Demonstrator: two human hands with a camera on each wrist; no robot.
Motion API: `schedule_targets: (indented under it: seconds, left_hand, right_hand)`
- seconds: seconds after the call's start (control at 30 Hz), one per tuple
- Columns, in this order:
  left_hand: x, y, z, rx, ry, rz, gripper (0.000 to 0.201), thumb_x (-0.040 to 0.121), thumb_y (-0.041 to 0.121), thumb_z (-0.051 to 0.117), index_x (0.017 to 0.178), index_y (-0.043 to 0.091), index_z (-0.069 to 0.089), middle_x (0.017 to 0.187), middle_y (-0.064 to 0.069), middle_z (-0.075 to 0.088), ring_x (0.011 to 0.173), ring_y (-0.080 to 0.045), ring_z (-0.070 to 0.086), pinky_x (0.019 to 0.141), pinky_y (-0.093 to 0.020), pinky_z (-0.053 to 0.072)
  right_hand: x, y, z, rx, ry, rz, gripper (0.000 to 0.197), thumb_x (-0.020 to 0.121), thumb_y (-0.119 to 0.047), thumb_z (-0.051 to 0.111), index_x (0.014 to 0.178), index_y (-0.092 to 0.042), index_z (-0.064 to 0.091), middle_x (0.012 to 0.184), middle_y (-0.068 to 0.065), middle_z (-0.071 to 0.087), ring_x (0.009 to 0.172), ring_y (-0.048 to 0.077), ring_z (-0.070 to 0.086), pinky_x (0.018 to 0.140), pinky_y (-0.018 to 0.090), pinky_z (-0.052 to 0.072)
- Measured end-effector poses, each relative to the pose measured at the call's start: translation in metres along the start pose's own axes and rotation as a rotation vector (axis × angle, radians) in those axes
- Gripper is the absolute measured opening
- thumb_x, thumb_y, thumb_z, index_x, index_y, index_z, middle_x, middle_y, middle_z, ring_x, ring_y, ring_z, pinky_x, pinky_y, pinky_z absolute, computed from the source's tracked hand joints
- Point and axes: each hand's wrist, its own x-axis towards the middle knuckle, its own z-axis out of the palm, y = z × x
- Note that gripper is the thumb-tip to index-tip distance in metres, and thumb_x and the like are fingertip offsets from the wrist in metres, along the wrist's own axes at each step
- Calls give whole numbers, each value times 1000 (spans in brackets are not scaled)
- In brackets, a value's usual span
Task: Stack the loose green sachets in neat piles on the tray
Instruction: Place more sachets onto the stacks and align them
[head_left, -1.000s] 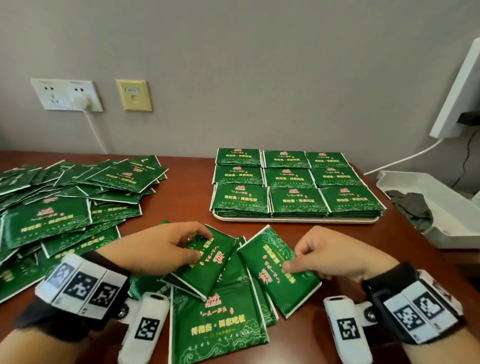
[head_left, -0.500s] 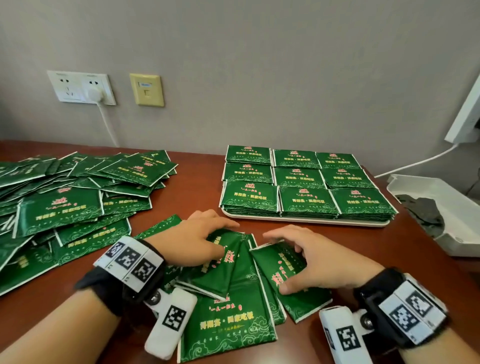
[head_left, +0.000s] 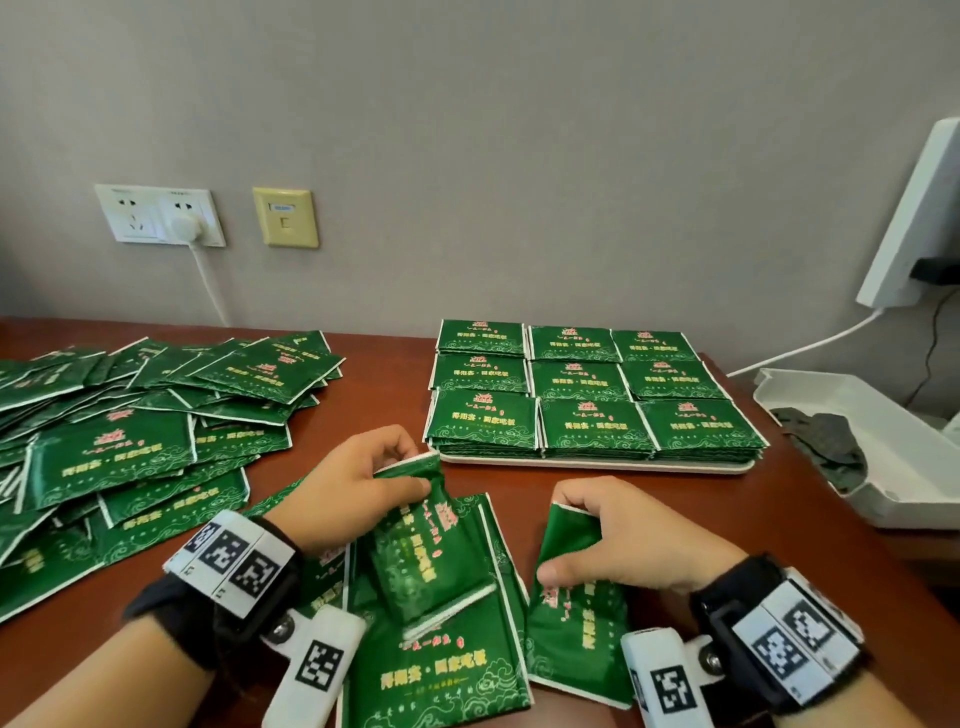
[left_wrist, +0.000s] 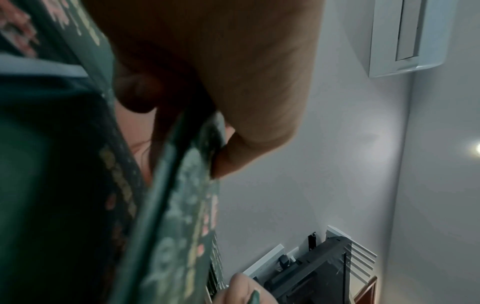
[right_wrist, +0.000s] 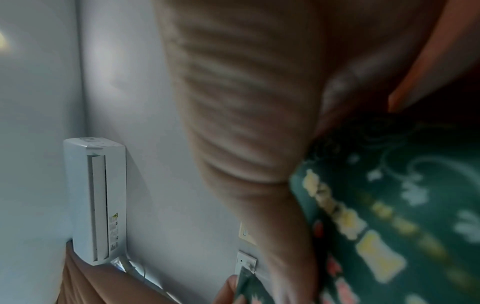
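- Hands: left hand (head_left: 347, 488) pinches the top edge of a flat green foil sachet with gold and red print (head_left: 431, 551), thumb and fingers curled over it, sachet tilted up off the small pile below. Right hand (head_left: 631, 535) grips a second green foil sachet (head_left: 571, 582) between thumb and curled fingers, near edge low over the red-brown wooden table (head_left: 810, 525).
- Wrist views: blurred; each confirms fingers closed on a green packet edge.
- Target: shallow white tray (head_left: 597, 464) beyond the hands, carrying nine neat piles of sachets (head_left: 589, 395) in a three-by-three grid.
- Supply: large loose heap of green sachets (head_left: 130, 431) at left, plus a few sachets (head_left: 441, 670) under and between the hands.
- Judgement: pick-up step; much stock remains unsorted.
- Risk 1: foil is slick, so an edge pinch may let a sachet slide out in transit.
- Risk 2: sachets are held turned relative to the piles; set down unturned, they would sit askew.
- Risk 3: near-row piles stand tall at the tray edge; a brushing knuckle could shear one off.
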Motion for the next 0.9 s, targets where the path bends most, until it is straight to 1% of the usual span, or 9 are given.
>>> schedule_targets:
  seconds: [0.1,0.23,0.3,0.4,0.53,0.6,0.67,0.73,0.9]
  left_hand:
    - [2,0,0,-200,142,-7,17,91,21,70,99,32,60,90,-20,68,60,-37,59,63,-51,52]
    - [28,17,0,-181,390,89,18,100,17,55,105,34,57,112,5,63,52,-20,45,38,-26,39]
    - [53,29,1,-175,424,120,15,101,13,52,101,26,58,103,1,59,51,-15,44,38,-19,38]
    - [94,45,4,-125,371,73,12,101,9,53,102,20,58,88,1,53,47,-13,51,38,-15,38]
    - [130,43,8,23,337,69,13,98,12,58,104,23,61,107,7,58,52,-11,66,51,-21,51]
    - [139,33,10,85,353,65,15,96,12,61,101,26,63,112,8,61,64,-20,71,65,-33,59]
    - [146,23,11,131,348,72,19,93,14,65,95,33,62,111,7,65,83,-23,69,83,-43,58]
    - [151,17,12,178,328,88,19,92,16,68,97,33,63,111,8,66,102,-17,64,96,-41,52]
    - [161,-3,2,213,334,84,20,88,20,74,106,28,68,111,9,68,106,-10,63,91,-25,47]
  right_hand:
    - [3,4,-1,124,149,-8,27,82,-28,83,78,-19,58,74,-1,69,69,15,67,65,32,53]
    - [7,8,-5,422,328,-9,15,93,-27,70,101,-23,58,86,6,74,77,25,71,73,39,55]
    - [11,14,-9,554,430,-3,17,92,-35,68,104,-32,56,89,12,74,82,31,68,80,44,52]
    - [16,24,-17,682,632,-20,36,77,-51,74,93,-23,57,86,15,64,85,29,54,83,45,42]
    - [17,34,-30,769,762,6,23,74,-36,77,86,-17,72,93,4,72,100,27,63,96,45,48]
    - [19,36,-37,803,776,15,21,73,-24,77,94,-20,77,105,0,74,110,25,65,102,48,49]
    - [25,36,-50,830,776,-7,32,76,-11,77,105,-21,76,114,0,73,108,24,67,94,47,54]
    - [36,35,-67,808,768,-28,40,80,2,74,114,-20,71,121,0,70,104,22,70,85,38,56]
    - [76,33,-105,467,840,67,34,82,-3,79,106,-24,71,123,-7,63,120,15,59,94,38,57]
